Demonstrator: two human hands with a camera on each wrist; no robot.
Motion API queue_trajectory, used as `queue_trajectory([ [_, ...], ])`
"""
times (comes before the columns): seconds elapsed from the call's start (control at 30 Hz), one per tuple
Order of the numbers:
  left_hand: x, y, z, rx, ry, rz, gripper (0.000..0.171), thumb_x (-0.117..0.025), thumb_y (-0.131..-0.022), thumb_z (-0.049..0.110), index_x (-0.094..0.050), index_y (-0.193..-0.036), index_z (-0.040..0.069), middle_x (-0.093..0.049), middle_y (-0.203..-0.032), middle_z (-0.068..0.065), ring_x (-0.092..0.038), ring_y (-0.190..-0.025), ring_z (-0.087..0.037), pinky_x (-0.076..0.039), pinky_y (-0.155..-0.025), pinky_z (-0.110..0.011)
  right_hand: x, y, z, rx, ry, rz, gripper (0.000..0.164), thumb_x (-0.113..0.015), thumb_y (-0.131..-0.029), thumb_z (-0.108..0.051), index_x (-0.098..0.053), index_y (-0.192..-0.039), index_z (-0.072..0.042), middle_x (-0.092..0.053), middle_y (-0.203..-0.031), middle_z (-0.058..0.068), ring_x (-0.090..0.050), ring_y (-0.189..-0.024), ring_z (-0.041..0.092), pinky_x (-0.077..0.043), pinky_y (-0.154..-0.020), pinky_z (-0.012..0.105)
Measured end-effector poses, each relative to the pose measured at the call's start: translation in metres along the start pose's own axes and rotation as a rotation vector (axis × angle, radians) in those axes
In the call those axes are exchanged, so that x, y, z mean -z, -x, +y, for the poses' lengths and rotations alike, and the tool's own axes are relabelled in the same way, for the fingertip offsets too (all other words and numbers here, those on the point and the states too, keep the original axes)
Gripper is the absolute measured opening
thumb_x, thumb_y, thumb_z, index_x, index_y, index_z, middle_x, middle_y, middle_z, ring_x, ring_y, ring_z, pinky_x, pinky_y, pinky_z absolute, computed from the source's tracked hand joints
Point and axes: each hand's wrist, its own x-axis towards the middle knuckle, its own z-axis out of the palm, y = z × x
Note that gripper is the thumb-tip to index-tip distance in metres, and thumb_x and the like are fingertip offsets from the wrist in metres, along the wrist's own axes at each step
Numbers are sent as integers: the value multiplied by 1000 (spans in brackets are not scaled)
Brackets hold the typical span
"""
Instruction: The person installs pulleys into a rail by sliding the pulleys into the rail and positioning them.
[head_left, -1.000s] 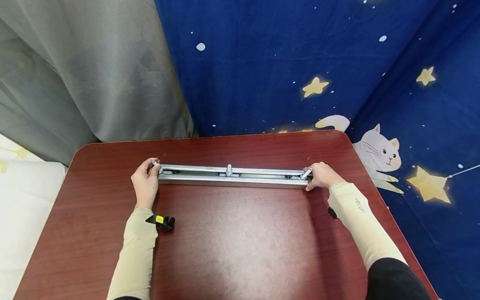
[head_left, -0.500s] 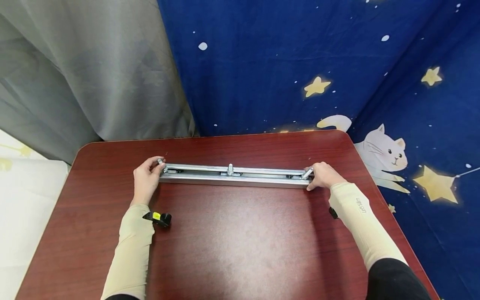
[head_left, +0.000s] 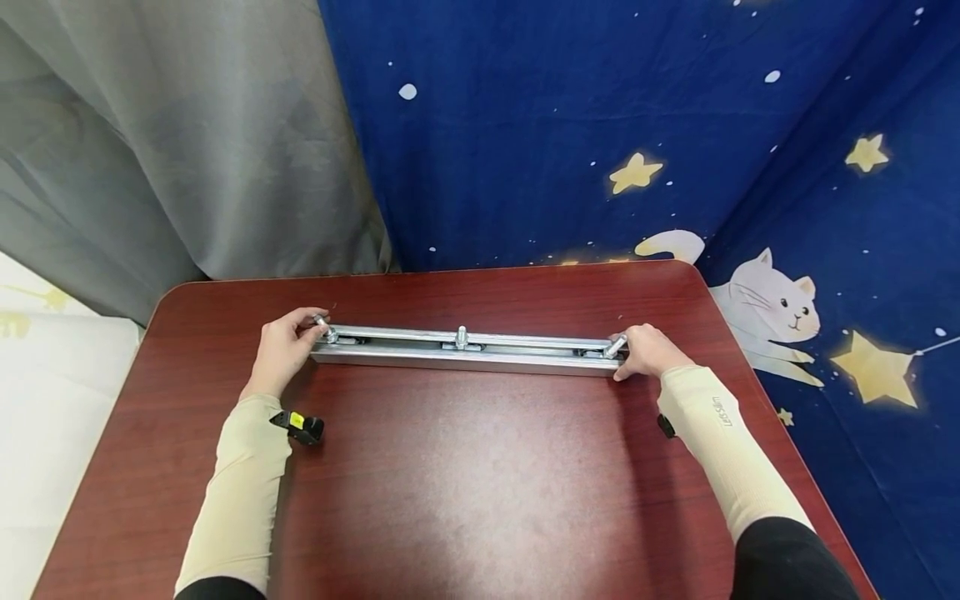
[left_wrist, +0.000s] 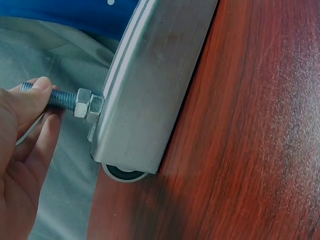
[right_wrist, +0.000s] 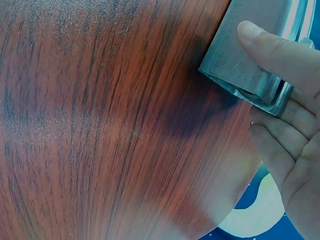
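Observation:
A long silver metal channel rail (head_left: 465, 361) lies across the table with its slot facing up. Three threaded bolts stand out of the slot. My left hand (head_left: 283, 348) pinches the left bolt (left_wrist: 64, 99) between thumb and fingers; two hex nuts (left_wrist: 82, 103) sit on it close against the rail. The middle bolt (head_left: 462, 337) stands upright, untouched. At the other end, the right bolt (head_left: 616, 346) leans to the right. My right hand (head_left: 649, 350) grips that end of the rail, thumb on the near side wall in the right wrist view and fingers curled behind.
The reddish-brown wooden table (head_left: 480, 467) has rounded far corners. Behind it hang a grey curtain (head_left: 262, 167) and a blue curtain (head_left: 525, 125) with stars and a cat. A rounded rim (left_wrist: 125, 176) shows at the rail's left end.
The left bolt has shifted slightly to the right along the rail with my left hand's fingers on it. My left wrist has swung outward to the left. The right hand keeps its grip.

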Motion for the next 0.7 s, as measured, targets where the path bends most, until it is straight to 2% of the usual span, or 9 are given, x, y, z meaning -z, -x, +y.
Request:
queue_trajectory([
  [0.53,1,1,6,17,-22,-22,21,-60,-86,6,-63,-107,3,-66,-88,-14,-51,-67,-8,-37,-56,-10,1,2,-1,-2,1,0,67,-84,-57,-24,-61,-114,1,-64,-101,19,-55,-84,26,-46,-80,43],
  [0.7,-1,0,6,17,-38,-20,20,-60,-86,6,-63,-106,3,-66,-87,-15,-52,-68,-14,-37,-56,-12,1,1,0,-3,-5,-4,66,-84,-57,-23,-61,-114,1,-64,-98,18,-54,-79,24,-46,-77,41],
])
